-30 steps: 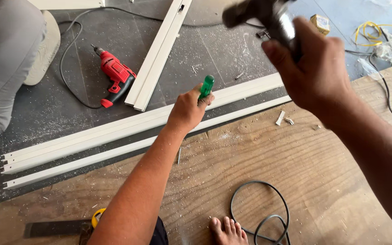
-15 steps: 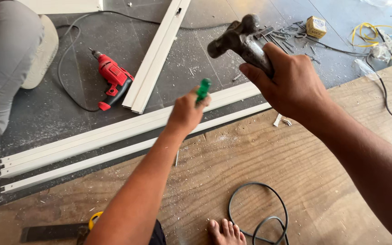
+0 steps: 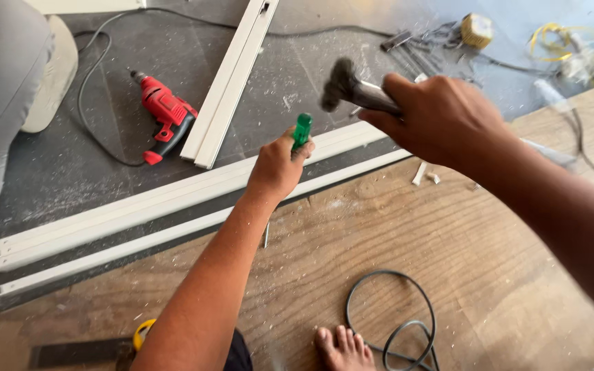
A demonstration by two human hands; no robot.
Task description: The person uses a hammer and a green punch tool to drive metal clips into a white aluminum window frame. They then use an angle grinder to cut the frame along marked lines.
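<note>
Head view: screwdriver (image 3: 302, 130) in left hand (image 3: 278, 167), hammer (image 3: 352, 88) above

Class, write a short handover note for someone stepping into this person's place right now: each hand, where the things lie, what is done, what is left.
Left hand: closed round a green-handled screwdriver, held upright against the long white strips at the wooden board's edge.
Right hand: grips a hammer, raised above the screwdriver handle.
Nearby: red drill lies on the dark floor; a black cable coils on the board.
Done: screwdriver set in place, sawdust already on the board.
Left: the hammer has not met the handle; strips not visibly parted.
</note>
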